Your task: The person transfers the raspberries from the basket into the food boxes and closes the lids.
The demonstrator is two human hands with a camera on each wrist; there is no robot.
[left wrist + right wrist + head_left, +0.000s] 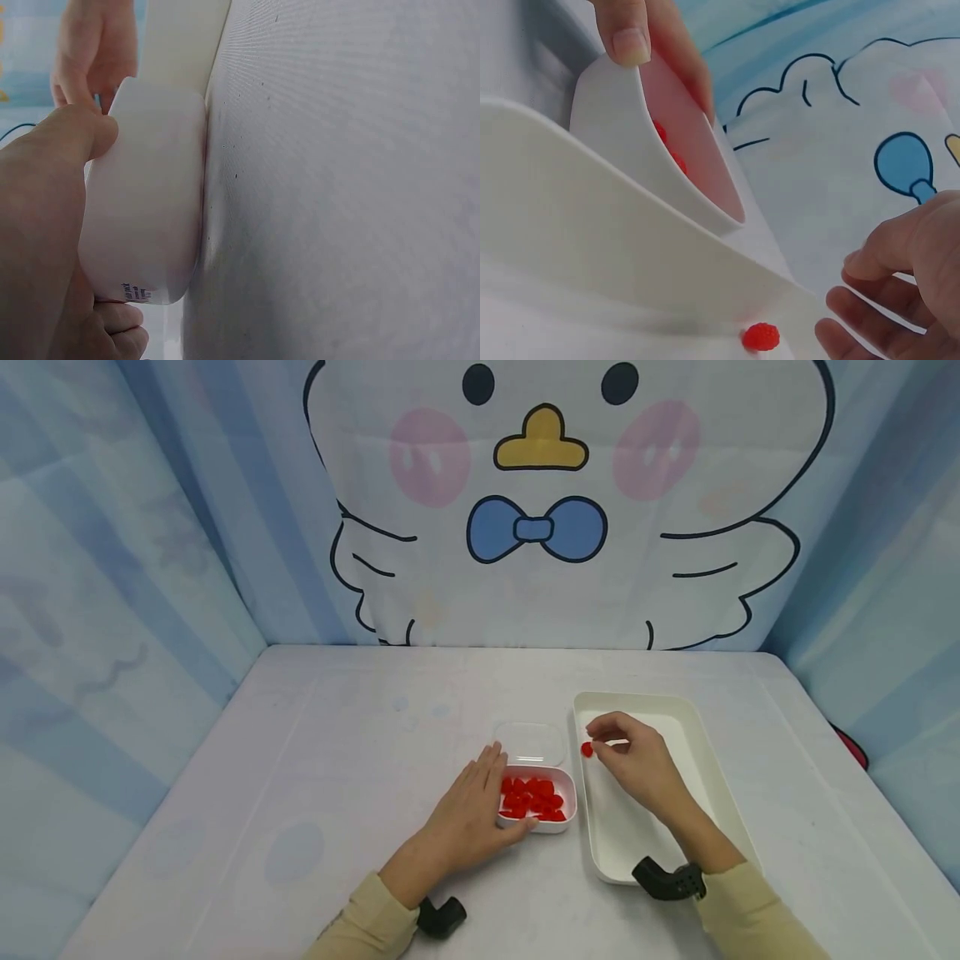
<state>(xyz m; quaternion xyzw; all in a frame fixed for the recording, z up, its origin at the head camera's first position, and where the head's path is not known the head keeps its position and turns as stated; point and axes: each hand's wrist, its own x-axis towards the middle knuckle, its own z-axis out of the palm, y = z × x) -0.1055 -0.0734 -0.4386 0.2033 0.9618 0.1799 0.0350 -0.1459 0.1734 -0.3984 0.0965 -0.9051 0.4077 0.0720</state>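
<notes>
A small white box with a pink inside stands on the table and contains several red raspberries. My left hand holds it, fingers along its left side and thumb over the near rim. To the right lies a cream tray. One red raspberry rests inside it, by the left wall. Just beside that berry is my right hand; in the right wrist view its loosely bent fingers are apart from the berry and hold nothing.
A clear plastic lid is behind the box, close to the tray's left edge. The white table ends at a printed cloth backdrop, with blue curtains at both sides.
</notes>
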